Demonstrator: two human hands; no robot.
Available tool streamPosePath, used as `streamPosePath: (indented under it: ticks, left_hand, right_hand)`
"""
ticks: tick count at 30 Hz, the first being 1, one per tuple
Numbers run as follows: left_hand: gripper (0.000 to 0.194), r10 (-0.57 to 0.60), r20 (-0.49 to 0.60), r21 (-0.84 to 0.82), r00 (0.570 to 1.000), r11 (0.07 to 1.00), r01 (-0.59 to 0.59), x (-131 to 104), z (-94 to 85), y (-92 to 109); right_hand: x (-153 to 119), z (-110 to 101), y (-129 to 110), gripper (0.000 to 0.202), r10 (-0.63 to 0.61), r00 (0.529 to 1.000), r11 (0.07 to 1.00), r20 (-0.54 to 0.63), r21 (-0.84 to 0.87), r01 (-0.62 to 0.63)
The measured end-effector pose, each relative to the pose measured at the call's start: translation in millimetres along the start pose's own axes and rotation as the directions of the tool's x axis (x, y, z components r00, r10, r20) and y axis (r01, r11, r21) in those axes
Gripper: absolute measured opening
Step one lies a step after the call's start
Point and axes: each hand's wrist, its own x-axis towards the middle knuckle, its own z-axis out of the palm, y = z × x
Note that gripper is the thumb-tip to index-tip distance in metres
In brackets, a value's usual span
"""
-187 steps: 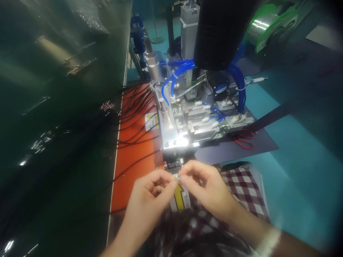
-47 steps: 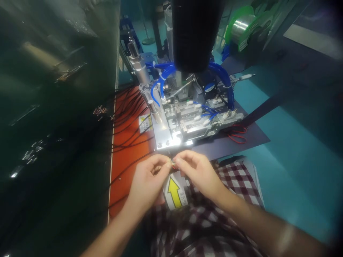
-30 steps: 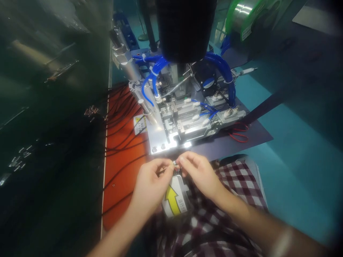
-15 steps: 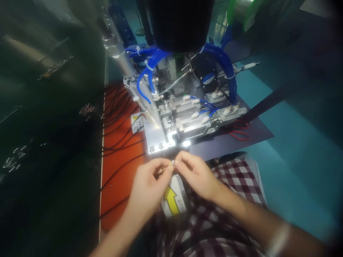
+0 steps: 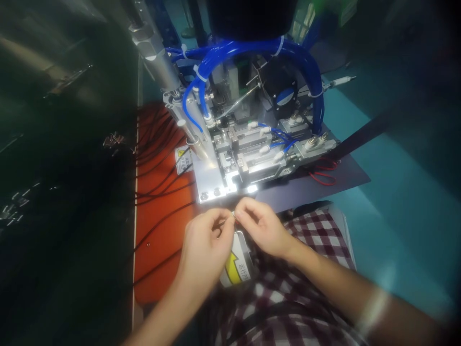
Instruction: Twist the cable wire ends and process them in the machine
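Observation:
My left hand (image 5: 207, 240) and my right hand (image 5: 261, 226) meet fingertip to fingertip in front of the machine's near edge. Both are closed in a pinch. Between the tips sits a tiny pale piece (image 5: 233, 215), too small to name and mostly covered by the fingers. A thin dark strand shows inside the curl of my left fingers. Just beyond the hands stands a metal bench machine (image 5: 248, 158) with slides and fittings, brightly lit at its front corner. Below the hands is a white plate with a yellow arrow (image 5: 234, 269), partly hidden by my left hand.
Thick blue air tubes (image 5: 252, 48) arch over the machine. Black cables (image 5: 162, 192) cross the orange surface (image 5: 158, 259) on the left, near a warning label (image 5: 183, 160). Red wires (image 5: 324, 178) lie at the right. Small metal parts (image 5: 18, 209) lie in the dark area far left.
Both hands stay pinched together and have shifted only slightly. The view has tilted a little, so the machine appears higher and my left hand covers more of the arrow plate.

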Motion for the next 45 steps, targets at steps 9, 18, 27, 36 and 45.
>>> streamPosePath:
  ticks: [9, 18, 27, 36, 45]
  left_hand:
    - [0.013, 0.203, -0.147, 0.211, 0.968, 0.963, -0.170, -5, 7.0, -8]
    - [0.004, 0.333, -0.205, 0.243, 0.920, 0.928, -0.282, -7, 5.8, -14]
    - [0.018, 0.446, -0.039, 0.349, 0.894, 0.845, -0.406, -9, -8.7, -25]
    - [0.023, 0.521, 0.103, 0.292, 0.847, 0.798, -0.526, -2, -26.0, -35]
    - [0.033, 0.657, 0.209, 0.473, 0.724, 0.580, -0.663, 7, -27.7, -47]
  right_hand:
    - [1, 3, 0, 0.020, 0.049, 0.998, 0.998, -0.034, 0.052, -0.047]
    - [3, 6, -1, 0.022, 0.071, 0.995, 0.989, -0.073, 0.133, -0.061]
    - [2, 6, 4, 0.021, 0.084, 0.994, 0.989, -0.074, 0.127, -0.074]
    - [4, 6, 6, 0.021, 0.097, 0.992, 0.988, -0.079, 0.131, -0.086]
    - [4, 7, 6, 0.021, 0.117, 0.988, 0.987, -0.100, 0.124, -0.104]
